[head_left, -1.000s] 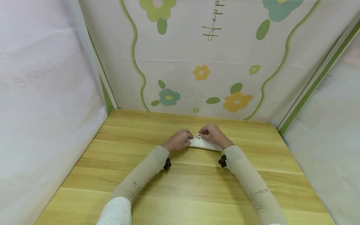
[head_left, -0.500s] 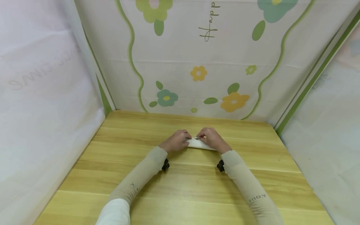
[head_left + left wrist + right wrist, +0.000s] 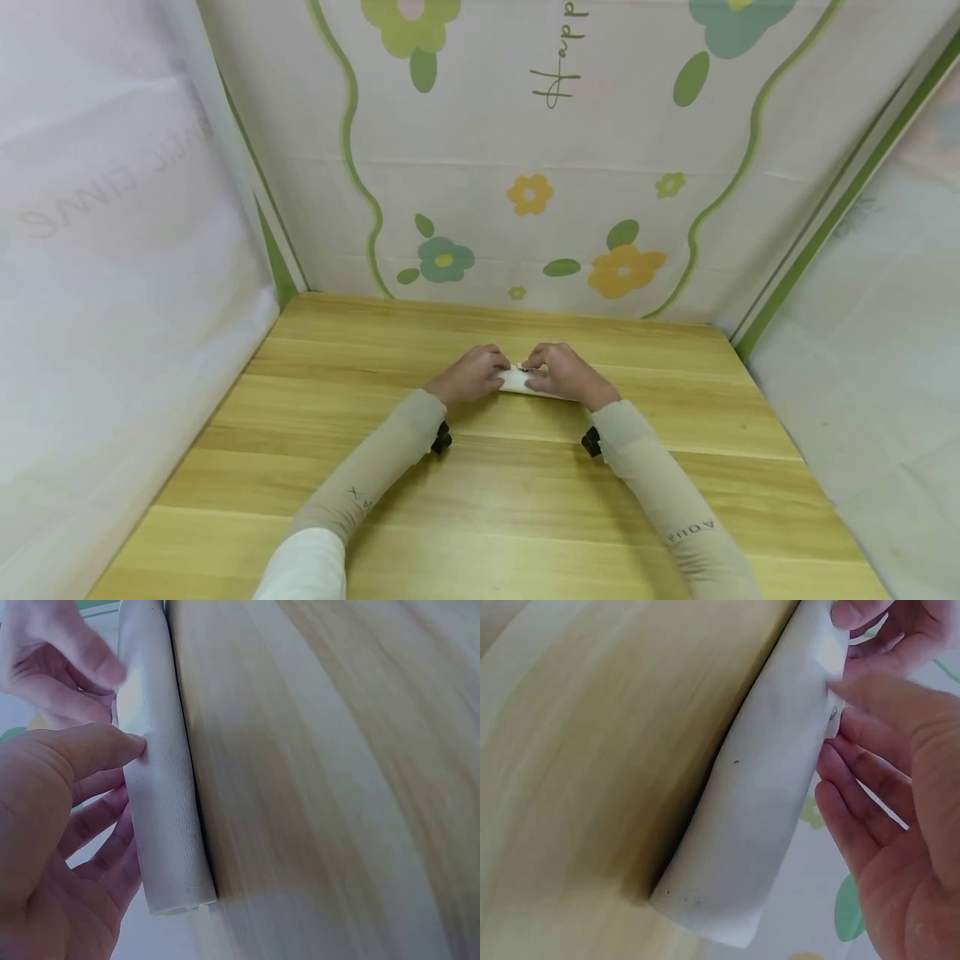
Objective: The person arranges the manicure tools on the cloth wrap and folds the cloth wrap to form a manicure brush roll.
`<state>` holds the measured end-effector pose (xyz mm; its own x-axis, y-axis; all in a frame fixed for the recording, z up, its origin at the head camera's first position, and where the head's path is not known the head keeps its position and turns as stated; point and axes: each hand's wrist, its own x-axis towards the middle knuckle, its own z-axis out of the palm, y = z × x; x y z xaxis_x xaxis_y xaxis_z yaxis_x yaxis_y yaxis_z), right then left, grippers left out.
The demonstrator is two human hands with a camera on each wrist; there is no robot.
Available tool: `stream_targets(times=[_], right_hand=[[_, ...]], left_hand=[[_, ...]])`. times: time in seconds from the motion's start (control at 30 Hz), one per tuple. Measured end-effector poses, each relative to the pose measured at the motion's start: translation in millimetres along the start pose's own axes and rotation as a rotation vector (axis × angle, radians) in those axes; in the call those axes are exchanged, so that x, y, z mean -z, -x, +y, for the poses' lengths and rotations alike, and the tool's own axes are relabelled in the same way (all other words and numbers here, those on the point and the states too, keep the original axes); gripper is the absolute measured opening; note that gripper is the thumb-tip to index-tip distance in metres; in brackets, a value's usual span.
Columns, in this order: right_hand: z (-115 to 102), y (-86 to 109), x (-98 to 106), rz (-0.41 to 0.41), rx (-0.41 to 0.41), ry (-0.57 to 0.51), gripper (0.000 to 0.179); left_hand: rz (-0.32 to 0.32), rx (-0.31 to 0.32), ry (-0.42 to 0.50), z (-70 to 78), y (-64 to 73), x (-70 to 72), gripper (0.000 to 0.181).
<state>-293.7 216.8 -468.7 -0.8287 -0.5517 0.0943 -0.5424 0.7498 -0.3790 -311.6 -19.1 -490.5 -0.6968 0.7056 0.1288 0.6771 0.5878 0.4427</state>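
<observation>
A white fabric roll lies crosswise on the table, its weave visible in the left wrist view. My left hand holds the roll near one end, thumb on top and fingers behind it. Close beside it, my right hand pinches the roll's far edge between thumb and fingers. A small white tab with a dark metal-looking spot sticks out there, partly hidden by the right fingers. The roll's other end shows small dark specks.
The wooden table stretches toward me and to both sides. Behind it stands a white flower-printed curtain. White fabric walls rise at the left and right.
The small tab stood up above the roll and now lies lower, mostly covered by my right fingers. My right thumb has come down onto the roll's near side. The left hand keeps its hold.
</observation>
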Motion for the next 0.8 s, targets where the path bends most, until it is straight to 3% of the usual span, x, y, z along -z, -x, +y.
stream_targets(times=[0.17, 0.47, 0.63, 0.8], right_hand=[[-7.1, 4.8, -0.5, -0.054, 0.010, 0.086, 0.042], [-17.0, 3.3, -5.2, -0.025, 0.079, 0.147, 0.028], [-20.1, -2.2, -4.0, -0.047, 0.032, 0.105, 0.023], [-9.4, -0.4, 3.1, -0.070, -0.068, -0.029, 0.031]], left_hand=[[-0.013, 0.013, 0.002, 0.1, 1.8, -0.1, 0.030], [-0.007, 0.023, 0.016, -1.0, 4.7, 2.3, 0.028], [-0.007, 0.027, 0.033, -2.6, 5.1, 2.6, 0.028], [-0.021, 0.016, 0.021, -1.6, 3.8, 1.5, 0.030]])
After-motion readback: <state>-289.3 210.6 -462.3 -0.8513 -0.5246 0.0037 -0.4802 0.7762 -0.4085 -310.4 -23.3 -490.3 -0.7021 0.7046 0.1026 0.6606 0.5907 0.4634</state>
